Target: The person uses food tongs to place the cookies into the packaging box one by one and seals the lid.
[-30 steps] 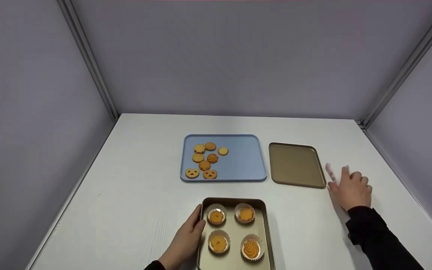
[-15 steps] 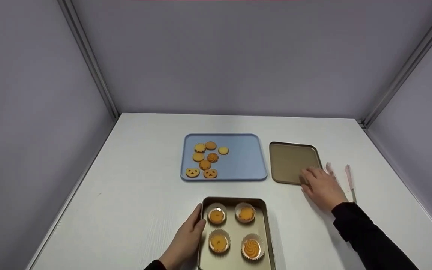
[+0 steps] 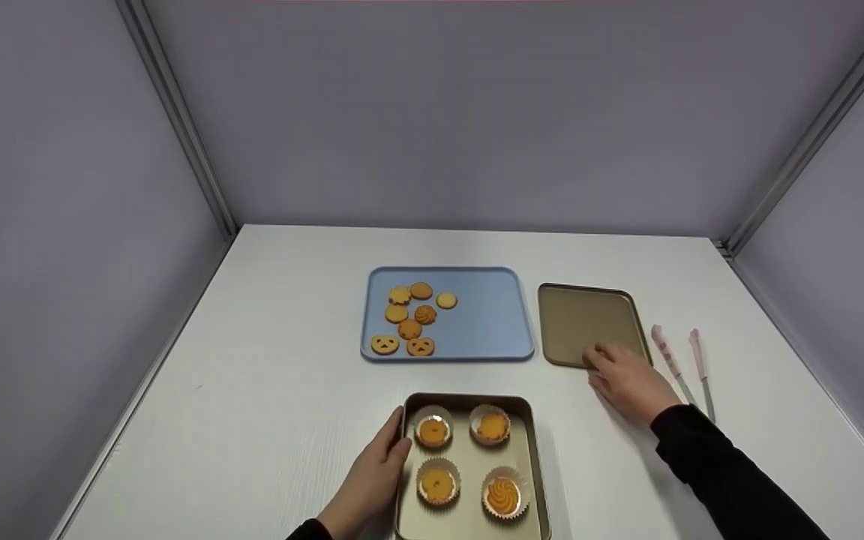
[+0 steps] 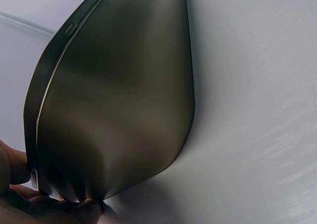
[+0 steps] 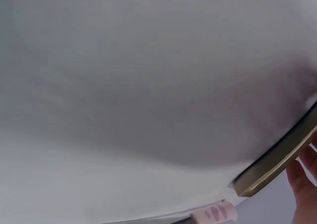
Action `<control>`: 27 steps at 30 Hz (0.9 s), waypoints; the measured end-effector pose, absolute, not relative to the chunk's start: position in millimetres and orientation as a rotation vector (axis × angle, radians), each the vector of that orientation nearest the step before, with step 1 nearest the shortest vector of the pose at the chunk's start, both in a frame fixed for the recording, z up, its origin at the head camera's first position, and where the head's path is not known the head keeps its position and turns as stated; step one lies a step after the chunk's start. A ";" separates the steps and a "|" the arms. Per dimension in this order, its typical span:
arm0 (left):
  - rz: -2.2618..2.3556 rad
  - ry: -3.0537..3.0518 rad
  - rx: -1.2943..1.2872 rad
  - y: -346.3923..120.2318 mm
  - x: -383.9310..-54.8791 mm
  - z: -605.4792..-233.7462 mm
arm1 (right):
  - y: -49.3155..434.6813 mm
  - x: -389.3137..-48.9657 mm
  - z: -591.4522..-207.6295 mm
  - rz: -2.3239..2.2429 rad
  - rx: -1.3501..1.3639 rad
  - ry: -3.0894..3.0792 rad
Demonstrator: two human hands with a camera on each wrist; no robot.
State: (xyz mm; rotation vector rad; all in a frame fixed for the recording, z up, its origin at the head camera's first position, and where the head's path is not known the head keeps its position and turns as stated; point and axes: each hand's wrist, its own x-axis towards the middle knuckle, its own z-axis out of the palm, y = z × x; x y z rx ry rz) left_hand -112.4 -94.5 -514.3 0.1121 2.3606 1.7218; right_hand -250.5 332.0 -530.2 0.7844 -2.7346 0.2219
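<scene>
In the head view my left hand (image 3: 372,472) grips the left rim of a deep gold baking pan (image 3: 466,457), thumb on top of the edge. Several paper cups sit inside it, each with a biscuit, such as a swirled one (image 3: 503,496). The pan's outer wall (image 4: 124,95) fills the left wrist view, fingers tucked under its bottom corner. Further right, my right hand (image 3: 631,382) pinches the near edge of a shallow gold tray (image 3: 586,319), fingertips over the rim. From the right wrist view, fingers also meet that tray's rim (image 5: 267,177).
A blue tray (image 3: 488,315) with several biscuits on its left half lies behind the pan. Tongs with pink tips (image 3: 664,349) lie spread apart right of the gold tray, their near end behind the right sleeve. Grey panels (image 3: 469,112) enclose the white table (image 3: 274,337).
My right hand has left the tongs and moved left to the shallow tray's near edge, its fingers now over the rim. The left hand and pan stay in place.
</scene>
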 end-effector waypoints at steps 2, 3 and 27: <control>1.724 2.367 0.116 -94.2 -112.2 -514.5 | 331.2 -250.4 -531.9 0.214 0.796 -2.722; 1.726 2.367 0.116 -94.1 -112.2 -514.6 | 330.5 -250.4 -532.5 0.210 0.803 -2.716; 1.712 2.353 0.069 -94.1 -112.8 -512.6 | 324.6 -247.2 -526.7 0.090 0.907 -2.701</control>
